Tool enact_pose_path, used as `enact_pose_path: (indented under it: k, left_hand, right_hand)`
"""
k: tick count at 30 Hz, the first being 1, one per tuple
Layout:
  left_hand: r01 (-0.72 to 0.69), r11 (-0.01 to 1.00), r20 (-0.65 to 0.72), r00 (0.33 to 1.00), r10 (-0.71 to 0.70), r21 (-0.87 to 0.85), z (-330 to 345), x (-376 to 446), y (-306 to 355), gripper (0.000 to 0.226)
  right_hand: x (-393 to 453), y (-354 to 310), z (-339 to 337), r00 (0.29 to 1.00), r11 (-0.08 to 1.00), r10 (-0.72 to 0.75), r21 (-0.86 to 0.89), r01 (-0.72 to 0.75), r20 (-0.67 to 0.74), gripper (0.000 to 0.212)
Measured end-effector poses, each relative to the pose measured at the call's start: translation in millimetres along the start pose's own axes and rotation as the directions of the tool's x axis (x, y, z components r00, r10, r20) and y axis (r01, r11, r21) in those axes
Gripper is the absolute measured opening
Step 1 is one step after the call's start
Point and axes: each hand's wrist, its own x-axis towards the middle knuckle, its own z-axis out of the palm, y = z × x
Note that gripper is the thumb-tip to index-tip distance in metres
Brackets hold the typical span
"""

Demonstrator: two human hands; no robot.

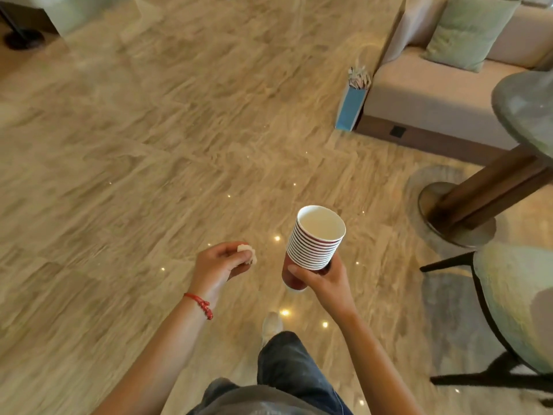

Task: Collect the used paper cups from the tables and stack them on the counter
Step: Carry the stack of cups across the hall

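Observation:
My right hand [321, 280] grips a tall stack of several red paper cups [314, 241] with white rims near its lower end, held upright over the floor; the top cup looks empty. My left hand [220, 265], with a red string bracelet at the wrist, pinches a small crumpled white scrap [248, 253] between its fingers. Both hands hang in front of me at about waist height, a little apart.
Glossy beige marble floor [149, 160] stretches ahead. A round table [526, 112] on a wooden pedestal stands at right, with a padded chair [514, 307] below it. A beige sofa [425, 91] with green cushions and a blue gift bag [351, 106] lie beyond. My leg and shoe show below.

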Motion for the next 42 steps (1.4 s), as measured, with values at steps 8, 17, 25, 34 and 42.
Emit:
enact_pose_path:
  k: [8,17,25,34,42]
  left_hand:
    - [-0.022,1.0,-0.015,1.0,0.022,-0.01,59,132,84,0.012]
    - [0.001,1.0,0.045,0.999,-0.001,-0.017,120,333,162,0.014]
    - [0.01,1.0,0.088,0.996,-0.013,0.025,186,503,263,0.014]
    - [0.055,0.995,0.128,0.99,-0.065,0.08,288,672,332,0.014]
    - [0.052,0.998,0.132,0.99,-0.055,0.028,406,838,431,0.012]
  right_hand:
    - [172,-51,-20,1.0,0.999,-0.027,-0.031,0.027,0.004,0.042]
    - [378,-74,-12,0.998,0.999,-0.011,-0.034,0.009,-0.06,0.041]
    - [565,-132,-19,0.992,1.0,-0.011,-0.01,0.01,-0.125,0.043]
    - [752,-156,-59,0.986,1.0,0.004,0.02,-0.001,-0.168,0.044]
    - [966,-208,-123,0.984,0.998,-0.047,0.038,0.055,-0.169,0.047]
